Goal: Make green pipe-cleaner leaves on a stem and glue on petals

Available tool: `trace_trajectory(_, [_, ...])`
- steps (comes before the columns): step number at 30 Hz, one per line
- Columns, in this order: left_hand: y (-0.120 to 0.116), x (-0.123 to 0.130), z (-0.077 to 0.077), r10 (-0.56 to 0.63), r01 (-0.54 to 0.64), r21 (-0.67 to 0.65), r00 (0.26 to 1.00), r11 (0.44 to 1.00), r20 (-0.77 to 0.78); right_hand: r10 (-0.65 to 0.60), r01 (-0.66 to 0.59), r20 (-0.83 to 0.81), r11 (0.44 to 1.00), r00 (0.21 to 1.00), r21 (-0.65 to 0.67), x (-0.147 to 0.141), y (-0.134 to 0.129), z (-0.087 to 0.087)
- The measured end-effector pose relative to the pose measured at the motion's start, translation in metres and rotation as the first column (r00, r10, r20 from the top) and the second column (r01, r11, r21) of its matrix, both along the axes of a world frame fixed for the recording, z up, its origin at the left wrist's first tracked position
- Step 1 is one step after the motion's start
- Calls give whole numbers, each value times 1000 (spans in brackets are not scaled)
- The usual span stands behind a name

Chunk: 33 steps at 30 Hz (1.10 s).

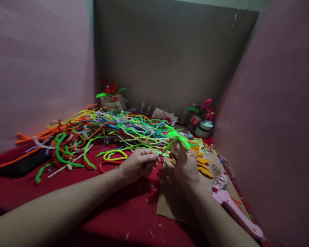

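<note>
My right hand [185, 164] pinches a bright green fuzzy piece [177, 135], shaped like leaves, above a sheet of brown cardboard [170, 202]. A thin dark stem slants down from the green piece toward my left hand [141, 163]. The fingers of my left hand are closed in a pinch at the stem's lower end, left of my right hand. Orange fuzzy pieces [204, 166] lie on the cardboard just right of my right hand.
A big heap of coloured pipe cleaners [123, 127] spreads behind my hands on the red cloth [134, 212]. Yellow-handled scissors [115, 155] lie left. A pink glue gun [237, 209] rests at right. Behind stand a pale jar [204, 129] and fuzzy flowers [110, 89].
</note>
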<state>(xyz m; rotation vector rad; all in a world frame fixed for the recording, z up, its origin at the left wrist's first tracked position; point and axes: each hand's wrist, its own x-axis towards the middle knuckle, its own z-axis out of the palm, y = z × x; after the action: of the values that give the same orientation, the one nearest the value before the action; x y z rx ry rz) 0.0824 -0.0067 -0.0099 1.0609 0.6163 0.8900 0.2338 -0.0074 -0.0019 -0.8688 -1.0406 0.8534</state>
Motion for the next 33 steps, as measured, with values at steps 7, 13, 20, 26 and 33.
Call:
trace_trajectory(7, [1, -4, -1, -27, 32, -88, 997, 996, 67, 105, -115, -192, 992, 976, -43, 3, 6, 0])
trace_trajectory(13, [4, -6, 3, -31, 50, -155, 993, 987, 118, 202, -224, -284, 973, 937, -47, 8, 8, 7])
trace_trajectory(20, [15, -12, 14, 175, -152, -187, 978, 971, 111, 249, -282, -366, 959, 897, -36, 21, 18, 8])
trace_trajectory(26, [2, -7, 29, 351, -284, 284, 910, 916, -222, 255, -301, -328, 948, 910, -97, 5, 5, 7])
trace_trajectory(33, [-4, -2, 43, 461, 14, 753, 783, 658, -417, 262, -313, -336, 944, 905, -107, -26, -8, 16])
